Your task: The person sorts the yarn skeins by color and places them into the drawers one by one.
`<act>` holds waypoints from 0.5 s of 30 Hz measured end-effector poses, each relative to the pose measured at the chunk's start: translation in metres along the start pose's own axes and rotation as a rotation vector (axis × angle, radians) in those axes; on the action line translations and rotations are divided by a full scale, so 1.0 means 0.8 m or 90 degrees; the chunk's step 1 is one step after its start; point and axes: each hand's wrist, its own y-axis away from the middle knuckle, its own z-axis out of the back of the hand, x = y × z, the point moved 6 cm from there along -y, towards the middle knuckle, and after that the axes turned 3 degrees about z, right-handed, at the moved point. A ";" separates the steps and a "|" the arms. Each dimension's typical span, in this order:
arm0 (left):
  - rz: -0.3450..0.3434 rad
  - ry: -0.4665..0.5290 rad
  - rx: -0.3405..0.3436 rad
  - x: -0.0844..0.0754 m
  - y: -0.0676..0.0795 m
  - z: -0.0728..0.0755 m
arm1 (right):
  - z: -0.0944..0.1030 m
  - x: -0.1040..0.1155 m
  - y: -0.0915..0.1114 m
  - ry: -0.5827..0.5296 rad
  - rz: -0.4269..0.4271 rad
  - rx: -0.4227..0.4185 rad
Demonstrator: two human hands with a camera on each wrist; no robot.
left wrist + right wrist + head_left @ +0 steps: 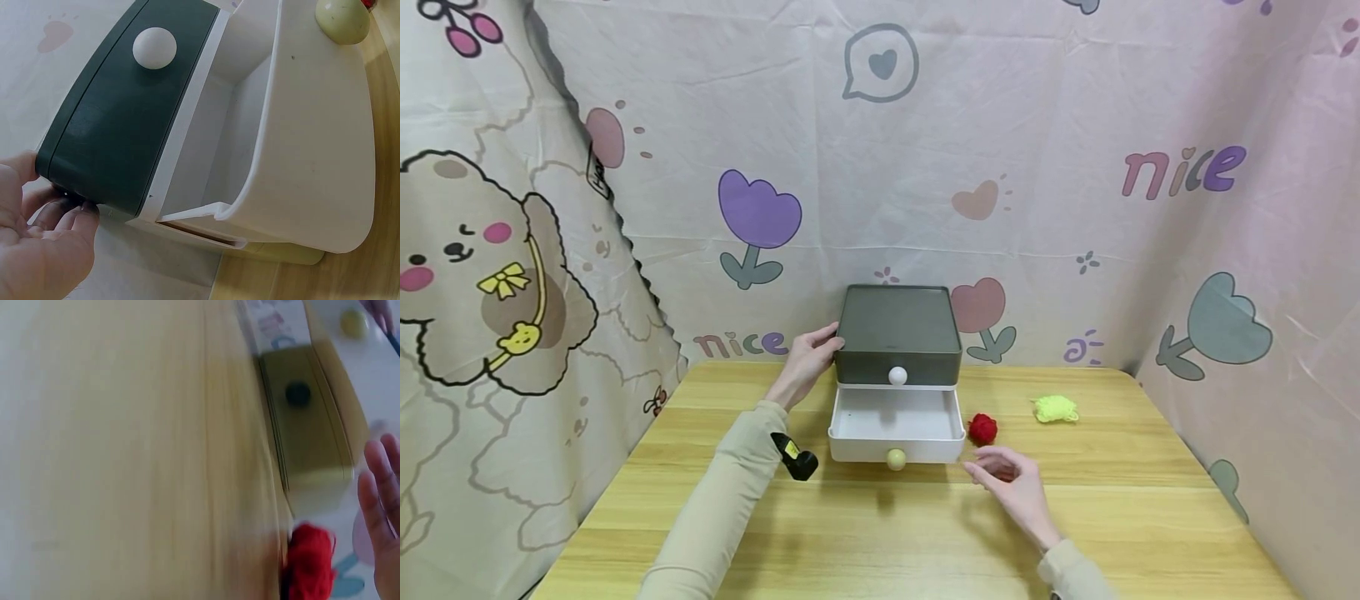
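Observation:
A small desktop drawer box [895, 321] with a dark green upper part stands at the back of the table. Its white lower drawer [891, 450] is pulled out, and the inside shows bare. My left hand [808, 358] holds the box's left side near the top; in the left wrist view its fingers [53, 212] bend against the dark side wall. Right of the drawer lies a red yarn ball [982, 429]. My right hand [1011, 492] hovers just in front of it, fingers loosely bent, nothing between them. The right wrist view is blurred, with red yarn [310, 562] beside the hand.
A bundle of neon yellow yarn [1056, 408] lies farther right on the wooden table [880, 542]. The upper drawer carries a white knob [897, 376], the lower one a pale yellow-green knob [896, 459]. A printed cloth [880, 167] hangs behind the table.

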 end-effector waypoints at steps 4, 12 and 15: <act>-0.003 0.001 0.003 -0.001 0.000 0.000 | 0.022 -0.012 -0.002 0.026 -0.002 -0.008; -0.005 0.005 0.001 0.000 0.000 -0.001 | 0.055 -0.034 -0.008 0.092 -0.037 0.011; -0.006 0.008 -0.002 0.000 0.000 -0.001 | 0.065 -0.042 -0.008 0.123 -0.070 0.031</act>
